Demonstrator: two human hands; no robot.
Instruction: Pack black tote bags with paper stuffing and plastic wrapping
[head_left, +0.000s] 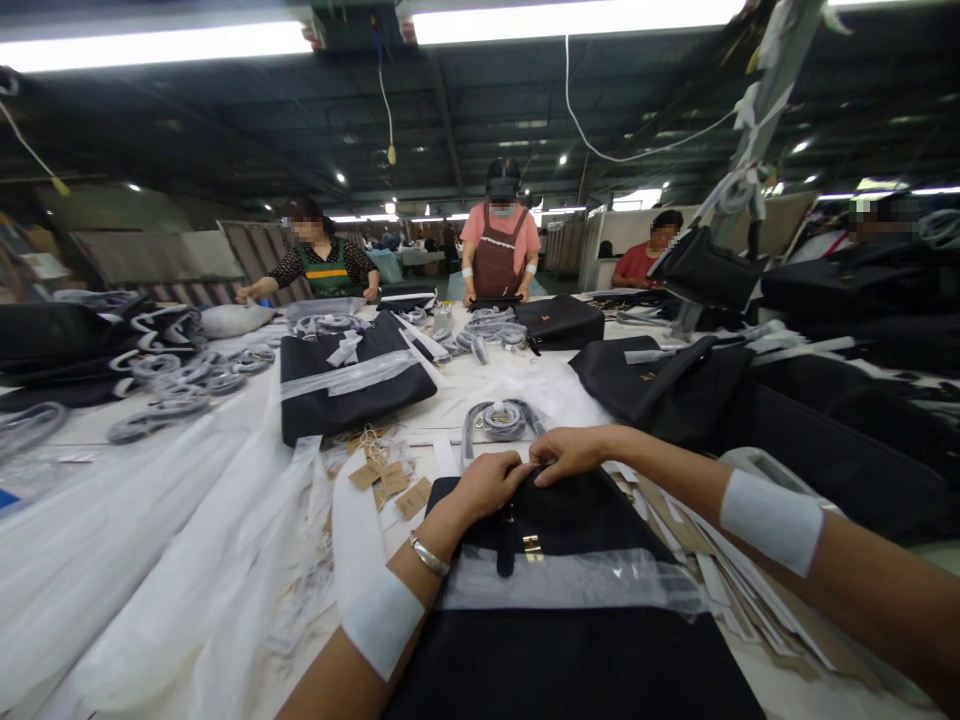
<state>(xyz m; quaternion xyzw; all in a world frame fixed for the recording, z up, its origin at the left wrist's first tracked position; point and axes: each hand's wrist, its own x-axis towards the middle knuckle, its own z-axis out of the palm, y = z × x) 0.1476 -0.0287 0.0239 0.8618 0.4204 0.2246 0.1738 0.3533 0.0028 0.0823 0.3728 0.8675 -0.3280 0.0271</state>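
In front of me lies a black handbag (577, 660) with a gold clasp (532, 547) and a strip of clear plastic film (555, 580) across its front. My left hand (487, 487) and my right hand (571, 453) meet at the bag's far top edge. Both have fingers closed in a pinch on the black material there. Exactly what sits between the fingertips is hidden. Just beyond them rests a coiled strap (501, 418) in grey wrapping. Brown paper tags (394, 478) lie left of my left hand.
White plastic sheeting (172, 570) covers the left of the table. Another black bag (352, 385) lies beyond it; further black bags (660, 385) are piled at right, near stacked cardboard sheets (720, 570). Several people work opposite, including a person in a brown apron (500, 250).
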